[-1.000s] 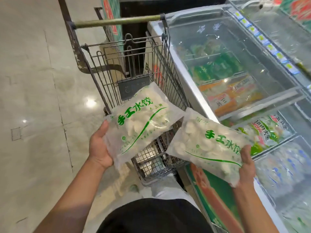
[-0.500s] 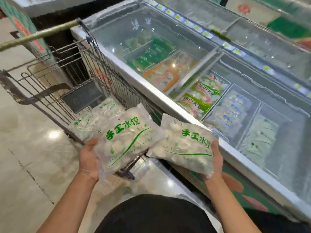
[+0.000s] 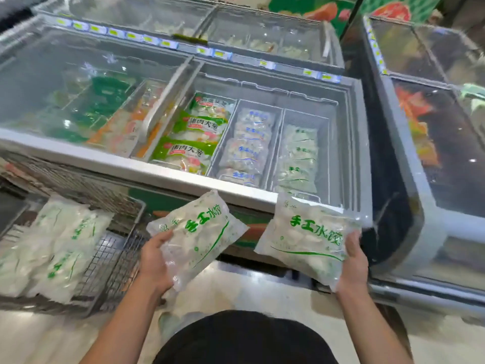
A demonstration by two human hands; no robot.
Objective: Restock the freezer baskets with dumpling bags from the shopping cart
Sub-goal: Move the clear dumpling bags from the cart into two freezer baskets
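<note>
Both bags have swung rightward since half a second ago, away from the cart and up to the freezer's front rim, and the open bay now lies straight ahead. Nearest, the left hand [image 3: 153, 261] grips the left bag [image 3: 196, 237] by its lower edge, thumb on top, and the right hand [image 3: 353, 264] clamps the right bag [image 3: 305, 241] at its right end; the hands are apart, each curled round its own bag. Both bags are clear plastic packed with pale dumplings, printed with a curved green stroke and green characters reading 手工水饺. The left bag tilts up to the right; the right bag lies flatter, its top edge overlapping the freezer [image 3: 183, 177] rim in view. To the left, the wire cart [image 3: 115, 261] holds more bags [image 3: 60, 248] of the same green-printed kind, blurred. Beyond the rim, the right basket [image 3: 326, 143] holds matching bags with green print. The middle basket [image 3: 237, 119] beside it carries clear bags with blue print too small to read. Left of that lie green-and-white packs [image 3: 189, 151] marked 猪肉大葱. Farther left, under the closed glass lid [image 3: 78, 82], green and orange packs show dimly. Yellow price tags [image 3: 147, 39] run along the far edge.
</note>
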